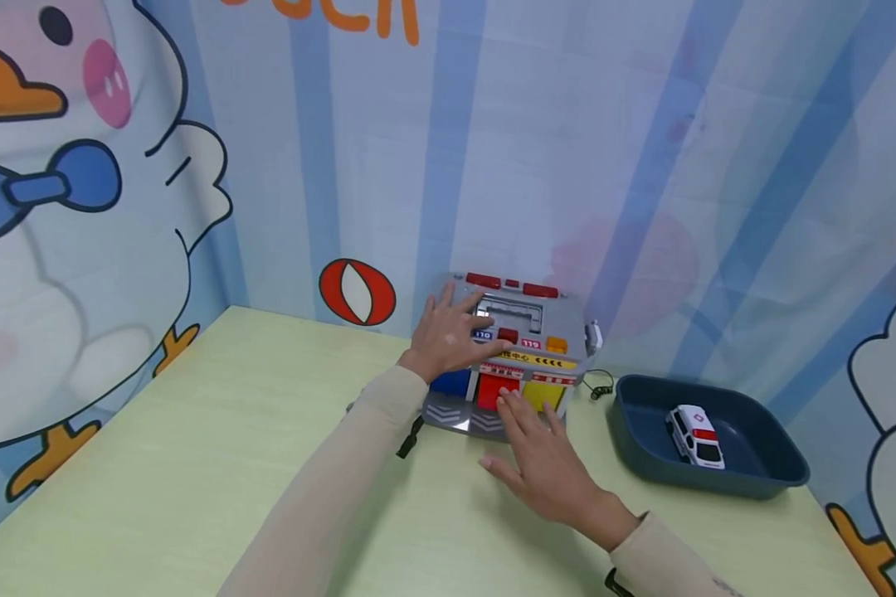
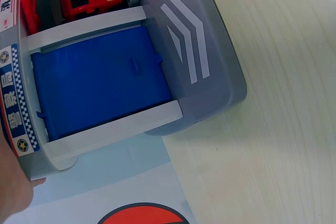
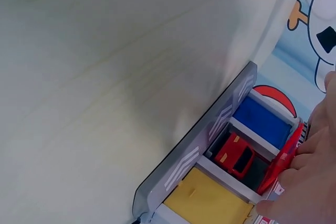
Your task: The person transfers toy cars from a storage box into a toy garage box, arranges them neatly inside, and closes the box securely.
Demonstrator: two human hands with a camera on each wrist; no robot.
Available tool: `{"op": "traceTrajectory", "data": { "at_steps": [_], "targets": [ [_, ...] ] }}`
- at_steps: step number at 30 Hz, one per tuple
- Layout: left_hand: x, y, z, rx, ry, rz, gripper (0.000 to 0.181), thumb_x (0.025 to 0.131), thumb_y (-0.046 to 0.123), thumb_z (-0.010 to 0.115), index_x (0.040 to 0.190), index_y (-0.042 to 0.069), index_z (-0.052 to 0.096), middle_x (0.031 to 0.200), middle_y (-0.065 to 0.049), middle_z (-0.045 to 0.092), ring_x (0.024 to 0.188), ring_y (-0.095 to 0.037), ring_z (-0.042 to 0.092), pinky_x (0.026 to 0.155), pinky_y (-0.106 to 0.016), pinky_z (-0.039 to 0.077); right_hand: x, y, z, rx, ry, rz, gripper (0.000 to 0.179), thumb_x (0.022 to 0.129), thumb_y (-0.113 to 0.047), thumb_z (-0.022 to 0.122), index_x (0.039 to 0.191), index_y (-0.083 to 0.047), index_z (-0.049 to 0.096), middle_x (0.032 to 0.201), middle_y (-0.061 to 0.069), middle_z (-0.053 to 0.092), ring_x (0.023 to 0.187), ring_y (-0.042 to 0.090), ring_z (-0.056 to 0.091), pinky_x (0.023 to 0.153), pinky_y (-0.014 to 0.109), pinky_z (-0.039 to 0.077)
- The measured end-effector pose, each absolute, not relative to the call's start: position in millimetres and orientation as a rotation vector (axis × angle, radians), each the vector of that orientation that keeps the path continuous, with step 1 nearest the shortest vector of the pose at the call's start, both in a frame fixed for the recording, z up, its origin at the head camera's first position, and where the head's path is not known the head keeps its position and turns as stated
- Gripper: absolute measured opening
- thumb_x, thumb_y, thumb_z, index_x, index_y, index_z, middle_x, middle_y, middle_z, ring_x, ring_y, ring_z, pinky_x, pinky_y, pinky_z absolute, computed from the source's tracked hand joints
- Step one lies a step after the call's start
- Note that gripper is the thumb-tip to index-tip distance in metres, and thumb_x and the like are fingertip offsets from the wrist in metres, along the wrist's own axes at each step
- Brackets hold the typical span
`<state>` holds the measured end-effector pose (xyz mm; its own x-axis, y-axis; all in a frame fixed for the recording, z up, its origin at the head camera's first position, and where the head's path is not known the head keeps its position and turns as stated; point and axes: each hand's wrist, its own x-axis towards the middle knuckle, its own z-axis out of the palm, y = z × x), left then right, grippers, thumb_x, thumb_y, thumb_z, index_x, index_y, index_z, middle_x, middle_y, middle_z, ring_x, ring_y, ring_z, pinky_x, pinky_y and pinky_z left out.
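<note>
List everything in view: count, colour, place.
Toy garage: 1, grey, on the table
Doors: 3, blue, red and yellow, on the garage's front
Toy car: 1, red, inside the garage's middle
Tray: 1, dark blue, right of the garage
Toy ambulance: 1, white and red, in the tray
Cord: 1, dark, between garage and tray
Strap: 1, black, by the garage's near left corner
Table: 1, pale yellow, under garage and tray
Printed cloth: at least 1, mostly blue and white, behind the table
Sleeves: 2, beige, behind the hands
Left hand: 1, bare, over the garage's top left
Right hand: 1, bare, at the garage's front
</note>
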<state>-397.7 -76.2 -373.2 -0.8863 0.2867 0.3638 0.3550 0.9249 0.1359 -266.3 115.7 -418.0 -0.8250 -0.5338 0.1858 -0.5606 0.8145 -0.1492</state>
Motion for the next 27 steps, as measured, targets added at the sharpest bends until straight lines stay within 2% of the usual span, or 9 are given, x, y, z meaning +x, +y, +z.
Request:
{"op": "traceTrajectory", "data": {
  "at_steps": [11, 27],
  "targets": [
    [-398.9, -76.9, -374.7, -0.459, -2.739, -0.290, 0.066, 0.086, 0.076, 0.050, 0.137, 0.036, 0.060, 0.164, 0.000, 0.033, 0.154, -0.043, 0.015, 0.120, -0.064, 0.022, -268.9, 113.1, -433.1, 0.945, -2.985, 0.308, 0.087, 0.095, -0.063, 0.051, 0.159, -0.010, 0.025, 0.168, 0.007, 0.020, 0.155, 0.029, 0.020, 0.124, 0.060, 0.014],
    [-397.5, -75.8, -372.1, -0.459, -2.757, -0.223, 0.066, 0.087, 0.078, 0.044, 0.137, 0.038, 0.060, 0.164, 0.001, 0.032, 0.154, -0.043, 0.014, 0.120, -0.063, 0.023, -292.0, 110.1, -442.0, 0.983, -3.019, 0.166, 0.090, 0.095, -0.068, 0.043, 0.158, -0.006, 0.027, 0.168, 0.011, 0.019, 0.156, 0.031, 0.018, 0.125, 0.058, 0.013]
  ]
}}
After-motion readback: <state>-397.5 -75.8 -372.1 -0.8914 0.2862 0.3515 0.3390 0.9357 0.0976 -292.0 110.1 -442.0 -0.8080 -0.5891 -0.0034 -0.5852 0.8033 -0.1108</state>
